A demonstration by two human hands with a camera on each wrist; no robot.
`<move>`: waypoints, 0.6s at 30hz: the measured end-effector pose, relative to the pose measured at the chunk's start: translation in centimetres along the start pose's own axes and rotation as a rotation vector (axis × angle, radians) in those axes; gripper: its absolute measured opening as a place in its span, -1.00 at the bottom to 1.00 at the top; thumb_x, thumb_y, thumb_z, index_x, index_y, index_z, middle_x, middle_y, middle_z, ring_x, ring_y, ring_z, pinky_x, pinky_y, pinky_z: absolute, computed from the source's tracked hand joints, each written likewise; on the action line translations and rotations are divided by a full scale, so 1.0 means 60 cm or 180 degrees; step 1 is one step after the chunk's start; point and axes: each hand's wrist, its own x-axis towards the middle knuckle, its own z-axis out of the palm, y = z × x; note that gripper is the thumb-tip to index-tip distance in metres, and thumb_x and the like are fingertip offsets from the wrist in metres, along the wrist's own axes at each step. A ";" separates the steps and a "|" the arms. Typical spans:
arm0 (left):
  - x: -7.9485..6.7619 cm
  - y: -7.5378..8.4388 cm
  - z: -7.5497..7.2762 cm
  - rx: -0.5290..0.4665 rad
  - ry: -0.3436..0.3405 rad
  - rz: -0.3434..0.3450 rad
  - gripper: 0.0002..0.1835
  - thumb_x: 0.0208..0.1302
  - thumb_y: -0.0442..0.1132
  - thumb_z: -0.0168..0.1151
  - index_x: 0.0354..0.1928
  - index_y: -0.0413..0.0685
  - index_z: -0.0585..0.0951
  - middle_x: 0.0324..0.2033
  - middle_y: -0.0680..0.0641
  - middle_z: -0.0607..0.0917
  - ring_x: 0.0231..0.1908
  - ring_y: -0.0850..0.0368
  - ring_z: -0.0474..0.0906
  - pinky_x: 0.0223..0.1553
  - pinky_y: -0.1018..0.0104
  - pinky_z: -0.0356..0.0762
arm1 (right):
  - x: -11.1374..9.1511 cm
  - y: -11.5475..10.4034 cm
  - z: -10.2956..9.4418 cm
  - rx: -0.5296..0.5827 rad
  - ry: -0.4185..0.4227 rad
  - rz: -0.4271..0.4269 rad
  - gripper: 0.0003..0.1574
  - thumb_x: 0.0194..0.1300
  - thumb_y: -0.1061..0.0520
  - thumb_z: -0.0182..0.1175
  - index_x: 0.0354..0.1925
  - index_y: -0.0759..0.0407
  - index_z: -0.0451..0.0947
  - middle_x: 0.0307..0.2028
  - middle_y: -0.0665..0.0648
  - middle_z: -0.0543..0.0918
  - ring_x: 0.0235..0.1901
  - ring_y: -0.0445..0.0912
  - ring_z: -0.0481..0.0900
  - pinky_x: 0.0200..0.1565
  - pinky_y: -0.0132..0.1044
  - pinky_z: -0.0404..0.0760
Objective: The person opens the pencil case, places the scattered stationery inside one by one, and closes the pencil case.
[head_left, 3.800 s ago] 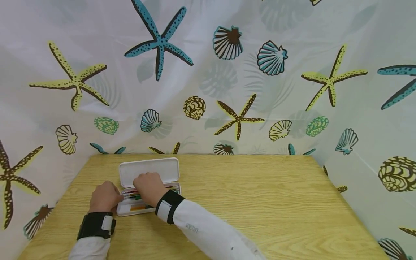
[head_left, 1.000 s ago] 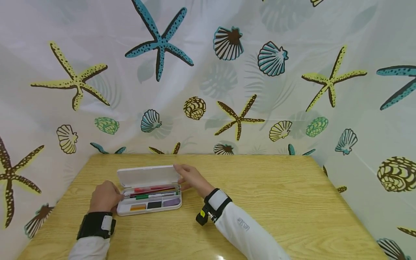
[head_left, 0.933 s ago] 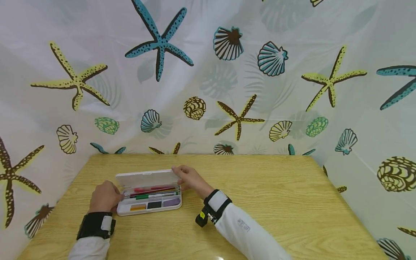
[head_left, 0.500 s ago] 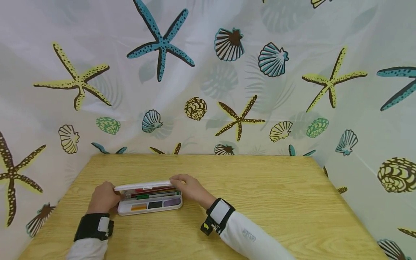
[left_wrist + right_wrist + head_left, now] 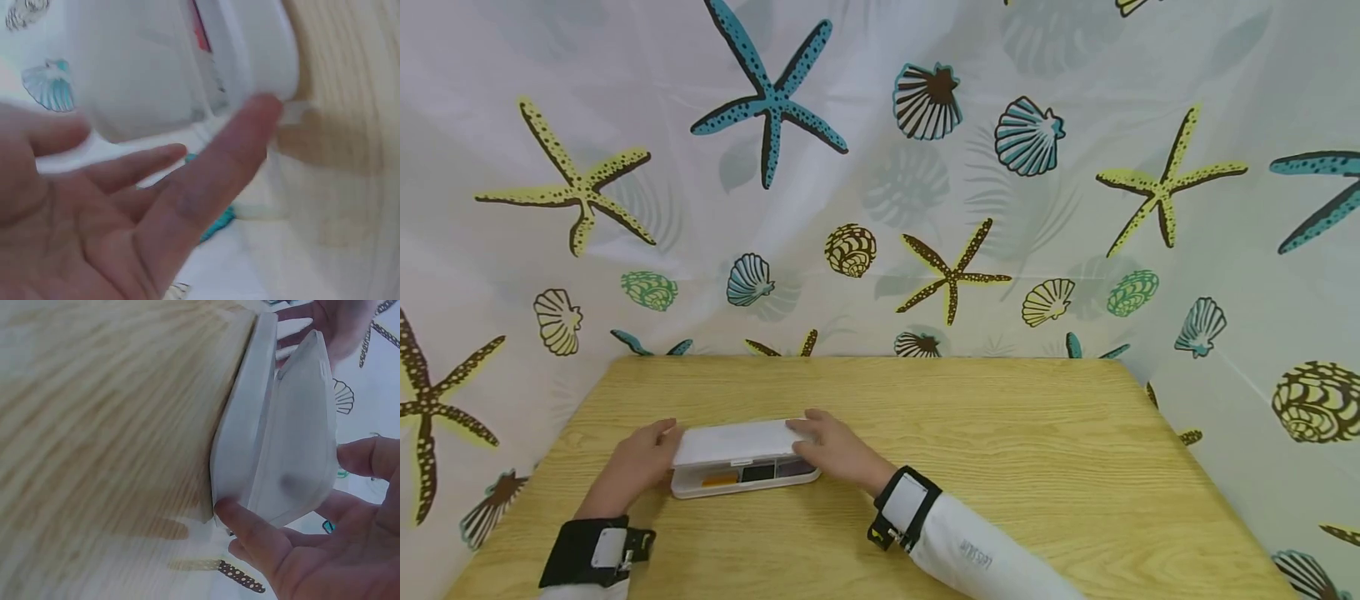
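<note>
A white pencil case (image 5: 745, 489) sits on the left part of the table, its hinged lid (image 5: 733, 442) tilted down over it with a gap at the front. An orange block (image 5: 720, 480), a black block (image 5: 757, 473) and a purple one show through the gap. My right hand (image 5: 838, 450) spans the right end, thumb on the lid and a finger (image 5: 250, 531) at the base's end. My left hand (image 5: 636, 467) is at the left end with fingers extended, one fingertip (image 5: 265, 106) right at the base. A red item (image 5: 199, 28) shows inside in the left wrist view.
The wood-grain table (image 5: 970, 467) extends to the right of the case. A white cloth (image 5: 880, 183) printed with starfish and shells hangs behind and at both sides. Each wrist wears a black strap (image 5: 583, 550) with a small camera.
The lid has swung from standing upright to low over the case, moved by my right hand, hiding the pens. My left hand has loosened at the left end, its fingers now straighter.
</note>
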 end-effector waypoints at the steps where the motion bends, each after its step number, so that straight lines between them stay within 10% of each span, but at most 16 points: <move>1: -0.003 0.006 0.003 0.0039 -0.0037 0.0129 -0.28 0.65 -0.02 -0.15 0.45 -0.61 0.13 0.33 -0.65 0.29 0.27 -0.57 0.37 0.18 -0.32 0.41 | -0.002 -0.002 0.001 -0.0062 -0.0022 -0.0022 -0.37 0.51 0.05 0.01 0.45 0.22 0.39 0.51 0.39 0.19 0.50 0.26 0.18 0.42 0.12 0.24; 7: -0.026 0.036 0.041 0.0752 -0.0043 0.0849 -0.20 0.53 0.01 0.13 0.52 -0.44 0.16 0.43 -0.65 0.10 0.40 -0.65 0.08 0.23 -0.47 0.24 | -0.011 -0.004 0.020 -0.0734 -0.0137 -0.0146 -0.36 0.58 0.11 -0.13 0.54 0.15 0.26 0.59 0.33 0.00 0.57 0.30 -0.07 0.47 0.08 0.13; 18: -0.053 0.052 0.087 0.1436 0.0296 0.0947 -0.37 0.45 -0.14 0.24 0.43 -0.34 0.40 0.41 -0.56 0.26 0.41 -0.54 0.18 0.15 -0.35 0.42 | -0.025 -0.007 0.046 -0.2043 -0.0039 -0.0417 -0.39 0.62 0.16 -0.05 0.54 0.22 0.23 0.55 0.39 0.13 0.53 0.34 0.06 0.24 -0.08 0.50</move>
